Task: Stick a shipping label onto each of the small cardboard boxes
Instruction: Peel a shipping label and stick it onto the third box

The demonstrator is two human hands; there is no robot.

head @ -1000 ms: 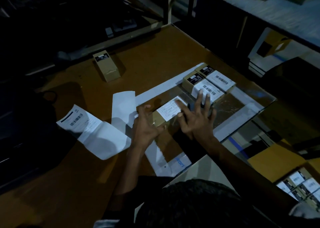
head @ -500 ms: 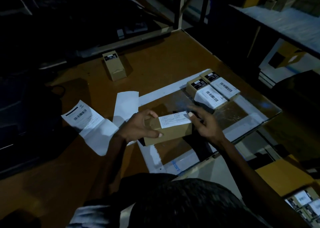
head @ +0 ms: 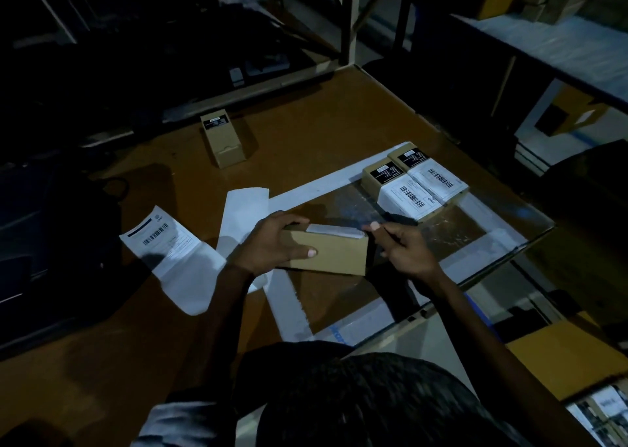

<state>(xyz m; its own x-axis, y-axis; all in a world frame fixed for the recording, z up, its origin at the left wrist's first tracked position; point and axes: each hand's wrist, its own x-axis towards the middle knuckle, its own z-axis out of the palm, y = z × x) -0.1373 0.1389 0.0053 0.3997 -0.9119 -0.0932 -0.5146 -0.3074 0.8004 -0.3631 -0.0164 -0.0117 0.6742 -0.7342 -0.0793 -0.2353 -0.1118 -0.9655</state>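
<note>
Two small brown cardboard boxes with white barcode labels (head: 413, 183) already sit side by side on the brown wooden table (head: 316, 134). A third small brown box (head: 328, 251), flat under pressing fingers a second ago, is now lifted and tipped on edge, its white shipping label (head: 334, 231) facing away. The left hand (head: 272, 242) grips its left end, thumb across the front; the right hand (head: 406, 248), fingers curled, touches its right end. Judging by this, the label is on and the box goes next to the others. One unlabelled box (head: 222, 140) waits farther back.
</note>
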